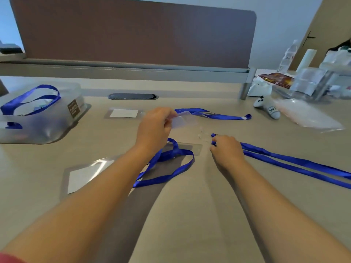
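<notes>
Beige desk (190,215), brown divider (133,35); left hand (154,128) holds badge sleeve (183,120), right hand (227,150) lanyard (284,160).

Red sleeve (8,258), bare forearms (85,202)

- The lanyard (296,164) runs off the right edge.
- The right grip (227,150) covers most of its end.
- The badge sleeve (183,120) in the left grip (153,128) is blurred.
- The box label (73,109) is too small to read.
</notes>
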`<state>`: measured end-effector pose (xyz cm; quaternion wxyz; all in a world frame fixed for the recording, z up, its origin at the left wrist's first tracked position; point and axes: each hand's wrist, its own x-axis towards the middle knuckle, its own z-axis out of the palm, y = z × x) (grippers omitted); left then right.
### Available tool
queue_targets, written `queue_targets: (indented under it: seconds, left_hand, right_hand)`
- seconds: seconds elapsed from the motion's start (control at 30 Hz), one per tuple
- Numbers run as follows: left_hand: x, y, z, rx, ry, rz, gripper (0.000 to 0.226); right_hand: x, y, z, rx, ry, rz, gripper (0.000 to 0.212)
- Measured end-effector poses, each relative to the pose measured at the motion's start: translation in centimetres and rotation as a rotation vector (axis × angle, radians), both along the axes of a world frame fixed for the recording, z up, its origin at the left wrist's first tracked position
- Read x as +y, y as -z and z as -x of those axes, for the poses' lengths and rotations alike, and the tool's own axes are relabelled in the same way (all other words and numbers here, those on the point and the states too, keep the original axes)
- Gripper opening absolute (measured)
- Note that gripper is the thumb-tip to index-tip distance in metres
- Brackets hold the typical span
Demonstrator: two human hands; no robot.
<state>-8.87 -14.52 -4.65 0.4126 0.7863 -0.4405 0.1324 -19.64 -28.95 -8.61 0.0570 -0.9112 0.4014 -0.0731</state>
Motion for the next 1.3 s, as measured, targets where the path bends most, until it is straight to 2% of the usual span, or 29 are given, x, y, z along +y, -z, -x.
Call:
queue_targets:
  seconds: [0.13,0.3,0.47,0.6,0.63,0.7,0.83,0.97,1.17,1.3]
  left_hand:
    - [-0.1,0.3,0.3,0.011,0.003,-0.002,0.019]
    - [0.2,0.0,0.6,0.080,0.001,0.014,0.013]
    - [0.8,-0.6,0.9,0.175,-0.046,0.062,0.010]
    - [1.2,-1.3,1.1,0.231,-0.070,0.099,0.009]
    - [1.2,-1.5,1.1,0.243,-0.071,0.098,0.005]
    - [1.3,-1.7,1.3,0.264,-0.070,0.091,0.003]
    - [1.7,-2.0,1.3,0.302,-0.054,0.082,0.023]
    - [2.2,-1.9,1.3,0.266,-0.058,0.048,0.012]
    - [2.9,-2.1,1.5,0.132,-0.093,-0.013,0.019]
    - [3.3,-2.3,1.6,0.014,-0.130,-0.039,0.014]
  right_hand:
    - [0.0,0.3,-0.2,0.051,-0.037,0.068,0.026]
    - [0.7,0.0,-0.3,0.066,-0.047,-0.020,0.027]
    - [2.2,-1.4,0.1,-0.275,-0.074,-0.307,0.004]
    - [3.4,-3.7,-0.2,-0.556,-0.129,-0.493,0.010]
    - [3.8,-4.3,-0.4,-0.611,-0.147,-0.532,0.008]
    - [4.4,-5.4,-0.6,-0.675,-0.173,-0.561,0.017]
    - [5.3,-6.5,-0.8,-0.760,-0.191,-0.630,0.016]
    - [6.0,-7.0,-0.9,-0.752,-0.170,-0.699,0.014]
    - [6.9,-7.9,-0.9,-0.719,-0.190,-0.775,0.024]
    - [7.3,-8.2,-0.9,-0.723,-0.195,-0.814,0.025]
